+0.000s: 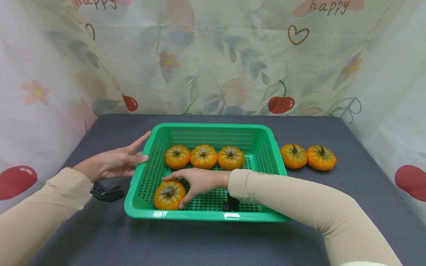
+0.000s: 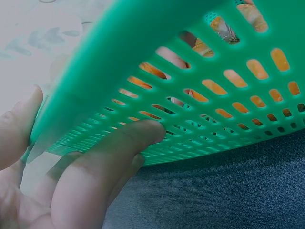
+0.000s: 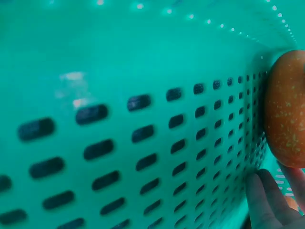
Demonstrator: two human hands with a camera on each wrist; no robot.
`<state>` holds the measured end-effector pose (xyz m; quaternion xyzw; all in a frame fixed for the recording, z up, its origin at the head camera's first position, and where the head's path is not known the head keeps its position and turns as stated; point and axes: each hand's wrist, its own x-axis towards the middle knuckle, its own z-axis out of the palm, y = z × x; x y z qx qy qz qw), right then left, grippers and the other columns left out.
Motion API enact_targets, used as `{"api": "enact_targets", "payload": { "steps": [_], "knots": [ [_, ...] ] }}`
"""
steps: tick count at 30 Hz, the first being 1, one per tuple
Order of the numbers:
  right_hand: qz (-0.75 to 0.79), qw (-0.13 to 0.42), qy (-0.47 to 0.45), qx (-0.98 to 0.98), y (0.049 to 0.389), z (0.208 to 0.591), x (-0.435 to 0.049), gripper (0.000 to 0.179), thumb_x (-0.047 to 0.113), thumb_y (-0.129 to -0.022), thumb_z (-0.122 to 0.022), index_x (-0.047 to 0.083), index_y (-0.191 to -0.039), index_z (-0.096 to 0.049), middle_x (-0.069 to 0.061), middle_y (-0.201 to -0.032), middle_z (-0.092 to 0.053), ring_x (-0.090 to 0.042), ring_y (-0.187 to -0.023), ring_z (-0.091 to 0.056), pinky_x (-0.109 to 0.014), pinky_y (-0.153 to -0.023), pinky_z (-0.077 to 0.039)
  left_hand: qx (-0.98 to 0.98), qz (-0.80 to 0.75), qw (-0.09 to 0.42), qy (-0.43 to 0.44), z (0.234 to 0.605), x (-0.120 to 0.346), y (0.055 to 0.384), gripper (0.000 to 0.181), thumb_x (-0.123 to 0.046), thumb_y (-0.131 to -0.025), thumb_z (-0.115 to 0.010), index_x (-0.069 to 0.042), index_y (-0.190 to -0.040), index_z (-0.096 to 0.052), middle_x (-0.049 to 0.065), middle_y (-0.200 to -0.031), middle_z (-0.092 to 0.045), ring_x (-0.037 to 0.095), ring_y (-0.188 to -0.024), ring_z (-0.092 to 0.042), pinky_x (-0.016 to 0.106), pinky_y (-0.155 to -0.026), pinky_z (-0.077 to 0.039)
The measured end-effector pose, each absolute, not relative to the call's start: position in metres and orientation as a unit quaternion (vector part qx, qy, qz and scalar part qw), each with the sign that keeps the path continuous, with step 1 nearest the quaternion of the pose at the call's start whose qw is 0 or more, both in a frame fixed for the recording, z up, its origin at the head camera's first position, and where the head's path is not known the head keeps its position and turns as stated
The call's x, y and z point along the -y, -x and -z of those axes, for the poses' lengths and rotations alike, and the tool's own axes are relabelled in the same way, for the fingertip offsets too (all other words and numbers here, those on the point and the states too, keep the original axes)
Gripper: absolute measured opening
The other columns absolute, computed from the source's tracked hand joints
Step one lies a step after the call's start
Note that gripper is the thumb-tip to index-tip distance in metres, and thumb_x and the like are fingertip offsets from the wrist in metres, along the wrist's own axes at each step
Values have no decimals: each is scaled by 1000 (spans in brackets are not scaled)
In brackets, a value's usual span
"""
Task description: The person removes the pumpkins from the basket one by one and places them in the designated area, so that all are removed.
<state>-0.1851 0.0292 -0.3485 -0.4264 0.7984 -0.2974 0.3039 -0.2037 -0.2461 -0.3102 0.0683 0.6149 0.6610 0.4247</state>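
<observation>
A green perforated plastic basket (image 1: 191, 215) stands on the dark tabletop. My right hand (image 1: 199, 181) reaches into its front left corner and grips a small orange pumpkin (image 1: 169, 195), thumb on the near side, fingers over the far side. That pumpkin (image 3: 288, 109) shows beside the slotted wall in the right wrist view, fingertips just below it. Three more pumpkins (image 1: 203, 156) sit in a row along the basket's back. Outside the left wall, my left hand (image 1: 118, 162) touches the rim with extended fingers; in the left wrist view a fingertip (image 2: 152, 131) lies against the slotted wall.
Two pumpkins (image 1: 293, 156) lie side by side on the table, right of the basket. Patterned cloth (image 1: 213, 74) hangs behind the table and at both sides. My right sleeve (image 1: 293, 192) crosses over the basket's front right part.
</observation>
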Motion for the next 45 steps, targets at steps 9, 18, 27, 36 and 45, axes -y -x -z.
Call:
{"api": "enact_targets", "payload": {
  "steps": [9, 18, 27, 36, 45],
  "knots": [
    [281, 289, 433, -806, 184, 349, -27, 82, 27, -76, -84, 24, -146, -42, 7, -148, -44, -12, -130, -45, -26, -108, -40, -619, -657, 424, -71, 310, 246, 204, 90, -10, -102, -46, -56, -145, 18, 15, -161, 17, 30, -120, -58, 54, -99, -47],
    [268, 287, 430, -813, 187, 343, -28, 79, 28, -76, -84, 21, -144, -45, 7, -146, -45, -14, -127, -49, -24, -103, -45, -614, -660, 426, -73, 312, 247, 204, 89, -10, -103, -45, -57, -144, 17, 15, -160, 18, 30, -120, -58, 54, -99, -47],
    [272, 280, 422, -818, 192, 326, -31, 78, 21, -76, -84, 12, -144, -47, 0, -147, -47, -16, -124, -49, -25, -103, -45, -611, -662, 427, -75, 312, 247, 204, 89, -10, -103, -46, -59, -144, 16, 15, -160, 18, 29, -120, -58, 53, -99, -48],
    [294, 271, 403, -823, 195, 305, -38, 78, 22, -76, -84, 15, -145, -46, 0, -146, -47, -18, -124, -49, -35, -104, -46, -595, -673, 433, -73, 312, 247, 204, 90, -9, -102, -46, -56, -145, 18, 17, -160, 16, 29, -119, -59, 52, -97, -48],
    [338, 271, 386, -814, 198, 291, -47, 78, 19, -76, -84, 19, -145, -46, 1, -143, -48, -20, -119, -51, -23, -94, -49, -599, -674, 428, -58, 312, 247, 204, 90, -9, -102, -47, -58, -145, 14, 16, -161, 13, 30, -117, -60, 52, -97, -49]
  ]
}}
